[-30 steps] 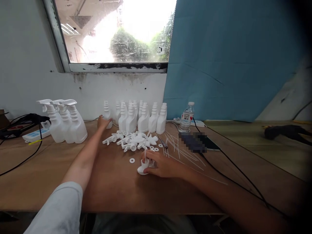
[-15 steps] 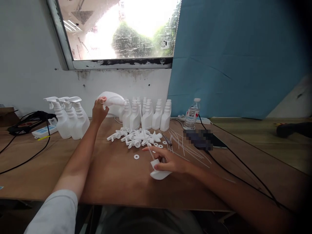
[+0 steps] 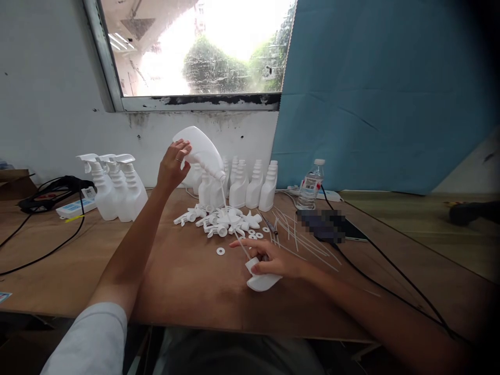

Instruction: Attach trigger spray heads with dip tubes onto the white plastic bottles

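Observation:
My left hand [image 3: 174, 165] grips the base end of a white bottle [image 3: 203, 149], tilted with its open neck down to the right. The tip of a thin clear tube [image 3: 242, 245] is at the bottle's mouth. This tube rises from a white spray head [image 3: 262, 281], which my right hand [image 3: 275, 260] holds low over the table, index finger stretched out. Behind the tube lies a pile of white spray heads [image 3: 221, 221]. A white washer [image 3: 221, 251] lies in front of the pile, with several more to its right.
Several open white bottles [image 3: 253, 185] stand behind the pile. Bottles with spray heads [image 3: 124, 192] stand at the left, by a power strip [image 3: 76, 208] and black cables. Loose tubes [image 3: 308, 242], a water bottle [image 3: 310, 185] and a dark tablet [image 3: 351, 229] are at the right.
My left hand has moved right and tipped the bottle neck downward, so its mouth now meets the tube's tip. My right hand keeps its hold on the spray head. The view has shifted slightly.

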Tool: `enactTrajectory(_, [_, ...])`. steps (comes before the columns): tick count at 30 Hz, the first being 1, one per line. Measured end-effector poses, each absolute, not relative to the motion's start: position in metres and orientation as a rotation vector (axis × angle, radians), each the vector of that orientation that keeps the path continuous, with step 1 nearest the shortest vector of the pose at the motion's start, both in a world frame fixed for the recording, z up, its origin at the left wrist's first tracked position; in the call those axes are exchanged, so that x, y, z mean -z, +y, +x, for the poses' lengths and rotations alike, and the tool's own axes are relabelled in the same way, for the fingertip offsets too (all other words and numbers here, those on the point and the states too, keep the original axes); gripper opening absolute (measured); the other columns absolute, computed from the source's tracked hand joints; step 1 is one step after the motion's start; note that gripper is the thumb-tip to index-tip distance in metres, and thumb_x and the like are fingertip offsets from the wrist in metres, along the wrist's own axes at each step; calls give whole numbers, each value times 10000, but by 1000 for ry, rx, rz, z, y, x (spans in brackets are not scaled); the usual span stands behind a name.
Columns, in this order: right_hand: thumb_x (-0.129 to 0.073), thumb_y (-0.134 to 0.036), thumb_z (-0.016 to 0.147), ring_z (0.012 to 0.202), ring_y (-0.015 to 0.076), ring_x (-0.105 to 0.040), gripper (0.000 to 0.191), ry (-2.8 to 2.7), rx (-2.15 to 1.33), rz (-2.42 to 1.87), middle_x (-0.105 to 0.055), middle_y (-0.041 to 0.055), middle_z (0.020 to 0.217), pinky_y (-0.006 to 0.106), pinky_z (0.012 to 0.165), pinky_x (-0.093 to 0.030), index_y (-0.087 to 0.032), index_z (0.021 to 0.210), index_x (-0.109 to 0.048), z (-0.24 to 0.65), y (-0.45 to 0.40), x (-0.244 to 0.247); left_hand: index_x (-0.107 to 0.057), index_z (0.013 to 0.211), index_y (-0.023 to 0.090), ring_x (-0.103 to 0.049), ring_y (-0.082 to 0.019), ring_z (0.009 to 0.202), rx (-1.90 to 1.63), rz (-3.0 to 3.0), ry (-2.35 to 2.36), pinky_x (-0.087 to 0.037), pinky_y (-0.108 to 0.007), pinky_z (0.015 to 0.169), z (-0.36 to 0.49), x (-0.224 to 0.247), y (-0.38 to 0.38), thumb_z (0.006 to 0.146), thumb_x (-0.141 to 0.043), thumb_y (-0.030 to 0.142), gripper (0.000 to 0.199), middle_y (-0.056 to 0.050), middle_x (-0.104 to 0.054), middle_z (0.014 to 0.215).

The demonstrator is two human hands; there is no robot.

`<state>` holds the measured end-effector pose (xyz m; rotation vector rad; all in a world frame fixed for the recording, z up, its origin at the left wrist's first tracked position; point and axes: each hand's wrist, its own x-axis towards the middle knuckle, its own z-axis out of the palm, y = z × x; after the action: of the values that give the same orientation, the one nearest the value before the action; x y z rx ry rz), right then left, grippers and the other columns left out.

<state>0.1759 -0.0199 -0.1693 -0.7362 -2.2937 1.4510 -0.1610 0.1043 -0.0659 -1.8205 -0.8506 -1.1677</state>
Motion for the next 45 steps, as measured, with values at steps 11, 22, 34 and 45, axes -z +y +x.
enactTrajectory(11, [-633, -346, 772, 656, 132, -543, 788, -1701, -1618, -492, -603, 33, 868, 240, 554, -404, -279, 1447, -231, 180, -23, 140, -566, 1169, 237, -472, -267, 1298, 811, -2111, -866, -392, -502, 1058, -136, 44, 71, 832, -487, 95, 374, -59, -571, 1346])
enactTrajectory(22, [-479, -443, 831, 887, 173, -608, 332, -1602, -1188, -440, -601, 60, 1164, 389, 721, -473, -258, 1089, -576, 185, -26, 36, -613, 1088, 209, -639, -197, 956, 646, -2774, -1243, -515, -292, 788, -124, 27, 30, 693, -676, 295, 409, -51, -680, 1086])
enactTrajectory(34, [-805, -254, 631, 625, 78, -556, 206, -1407, -825, -336, -597, -12, 721, 236, 593, -466, -188, 721, -633, 172, -6, 31, -560, 878, 188, -655, -164, 917, 441, -3459, -1077, -529, -279, 771, -94, 33, 18, 697, -744, 304, 283, -22, -686, 1001])
enactTrajectory(45, [-616, -441, 834, 561, 148, -610, 275, -1525, -1065, -305, -585, -20, 628, 318, 601, -510, -202, 884, -488, 135, -9, 64, -577, 908, 200, -674, -171, 828, 103, -3438, -1143, -512, -258, 663, -68, 41, 10, 679, -768, 405, 362, -16, -711, 939])
